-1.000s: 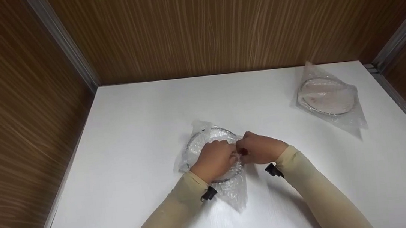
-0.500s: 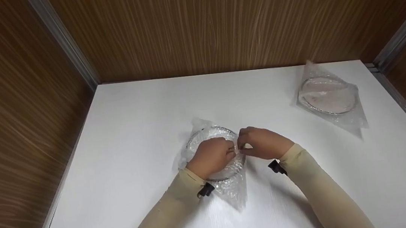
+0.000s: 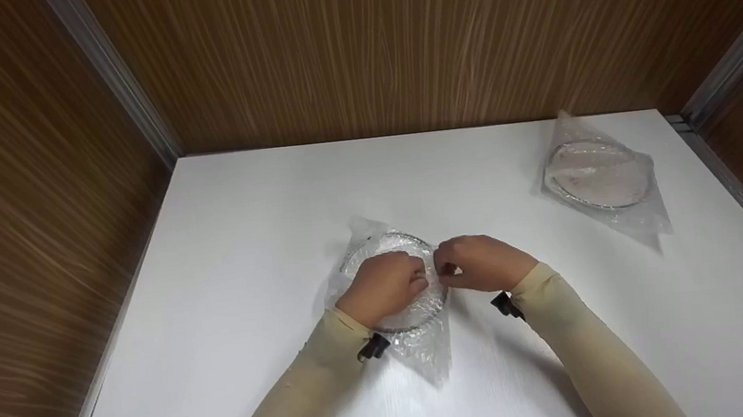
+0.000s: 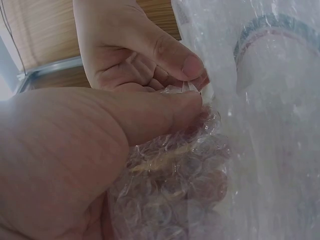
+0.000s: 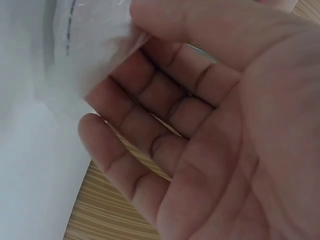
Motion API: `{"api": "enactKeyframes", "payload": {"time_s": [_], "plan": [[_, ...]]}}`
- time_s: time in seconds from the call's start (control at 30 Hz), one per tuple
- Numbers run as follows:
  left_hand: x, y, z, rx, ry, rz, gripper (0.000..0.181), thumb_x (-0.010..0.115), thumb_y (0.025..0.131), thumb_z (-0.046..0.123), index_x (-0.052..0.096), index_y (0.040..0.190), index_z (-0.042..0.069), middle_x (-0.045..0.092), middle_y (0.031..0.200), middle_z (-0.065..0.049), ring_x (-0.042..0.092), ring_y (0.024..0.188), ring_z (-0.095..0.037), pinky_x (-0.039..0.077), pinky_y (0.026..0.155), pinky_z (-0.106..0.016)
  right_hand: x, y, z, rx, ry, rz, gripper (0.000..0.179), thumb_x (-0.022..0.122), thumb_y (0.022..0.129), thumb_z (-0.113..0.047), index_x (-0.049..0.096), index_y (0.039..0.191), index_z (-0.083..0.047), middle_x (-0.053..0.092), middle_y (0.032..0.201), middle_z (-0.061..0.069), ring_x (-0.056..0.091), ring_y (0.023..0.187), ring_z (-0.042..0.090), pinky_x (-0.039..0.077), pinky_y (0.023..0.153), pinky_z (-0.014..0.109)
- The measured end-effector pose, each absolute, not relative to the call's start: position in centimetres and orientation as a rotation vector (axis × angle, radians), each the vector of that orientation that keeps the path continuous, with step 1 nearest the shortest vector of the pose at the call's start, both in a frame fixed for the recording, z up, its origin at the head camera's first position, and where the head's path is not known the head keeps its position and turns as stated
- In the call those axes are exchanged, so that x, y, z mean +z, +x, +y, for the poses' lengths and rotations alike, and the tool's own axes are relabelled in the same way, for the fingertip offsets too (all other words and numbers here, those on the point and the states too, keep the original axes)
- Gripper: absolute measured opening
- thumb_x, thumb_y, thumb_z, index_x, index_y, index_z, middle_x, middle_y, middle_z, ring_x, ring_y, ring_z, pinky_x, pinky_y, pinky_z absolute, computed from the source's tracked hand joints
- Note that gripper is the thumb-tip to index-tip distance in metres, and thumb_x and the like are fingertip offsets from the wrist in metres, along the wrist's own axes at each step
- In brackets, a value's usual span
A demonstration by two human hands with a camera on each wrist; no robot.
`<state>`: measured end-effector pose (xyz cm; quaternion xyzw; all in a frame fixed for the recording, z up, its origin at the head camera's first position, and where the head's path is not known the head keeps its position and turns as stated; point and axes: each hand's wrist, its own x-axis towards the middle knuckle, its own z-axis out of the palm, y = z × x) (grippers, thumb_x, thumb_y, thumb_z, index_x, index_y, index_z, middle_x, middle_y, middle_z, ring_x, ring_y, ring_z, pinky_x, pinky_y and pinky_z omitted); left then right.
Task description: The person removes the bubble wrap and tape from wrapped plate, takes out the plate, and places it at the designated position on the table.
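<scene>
A round-rimmed plate (image 3: 394, 321) lies in bubble wrap (image 3: 425, 355) near the middle of the table. Over it, my left hand (image 3: 383, 287) pinches a fold of the wrap between thumb and fingers; the left wrist view shows the bubbled layer (image 4: 170, 190) under that thumb. At the plate's right edge my right hand (image 3: 484, 262) pinches the wrap's edge, close beside the left fingertips. In the right wrist view the wrap's edge (image 5: 100, 55) sits between thumb and forefinger, the other fingers loosely bent. The hands hide part of the plate.
A second round plate (image 3: 599, 177) in bubble wrap lies at the table's back right. The white table (image 3: 241, 215) is bounded by a wood-grain panel (image 3: 362, 50) behind and similar panels at both sides.
My right hand has shifted slightly right, away from the left hand, still pinching the wrap. My left hand has drifted slightly left. The wrapped plate has barely moved.
</scene>
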<state>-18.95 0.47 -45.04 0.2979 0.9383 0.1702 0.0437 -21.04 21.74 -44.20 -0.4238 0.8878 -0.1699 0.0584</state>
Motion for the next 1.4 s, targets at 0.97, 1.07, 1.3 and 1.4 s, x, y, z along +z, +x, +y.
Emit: {"api": "enactKeyframes", "payload": {"time_s": [0.97, 1.07, 1.3, 1.4], "plan": [[-44.63, -19.1, 0.12, 0.544, 0.964, 2.885, 0.018, 0.068, 0.099, 0.026, 0.071, 0.087, 0.012, 0.069, 0.081, 0.0, 0.064, 0.078, -0.019, 0.053, 0.071, -0.037, -44.0, -21.03, 21.57, -0.546, -1.379, 2.645, 0.021, 0.066, 0.083, -0.001, 0.062, 0.071, -0.018, 0.055, 0.07, -0.011, 0.049, 0.066, 0.006, 0.045, 0.064, 0.028], [-44.63, -19.11, 0.12, 0.537, 0.962, 2.884, 0.018, 0.068, 0.099, 0.025, 0.071, 0.087, 0.012, 0.068, 0.081, 0.0, 0.063, 0.077, -0.019, 0.053, 0.071, -0.036, -43.97, -20.98, 21.58, -0.544, -1.377, 2.638, 0.016, 0.069, 0.084, -0.003, 0.067, 0.076, -0.017, 0.062, 0.075, -0.01, 0.057, 0.07, 0.009, 0.05, 0.068, 0.03], [-44.58, -18.97, 0.03, 0.535, 0.954, 2.865, 0.017, 0.07, 0.098, 0.026, 0.072, 0.088, 0.013, 0.069, 0.082, 0.001, 0.063, 0.078, -0.017, 0.052, 0.071, -0.035, -44.04, -20.97, 21.71, -0.517, -1.359, 2.628, 0.017, 0.07, 0.091, -0.001, 0.068, 0.08, -0.014, 0.059, 0.074, -0.008, 0.052, 0.071, 0.009, 0.048, 0.069, 0.03], [-44.3, -18.98, -0.07, 0.52, 0.96, 2.877, 0.017, 0.069, 0.099, 0.027, 0.072, 0.088, 0.013, 0.069, 0.083, 0.001, 0.063, 0.078, -0.017, 0.052, 0.071, -0.035, -44.05, -21.1, 21.78, -0.528, -1.344, 2.663, 0.017, 0.07, 0.089, 0.001, 0.067, 0.081, -0.014, 0.059, 0.076, -0.007, 0.051, 0.072, 0.008, 0.047, 0.069, 0.029]]}}
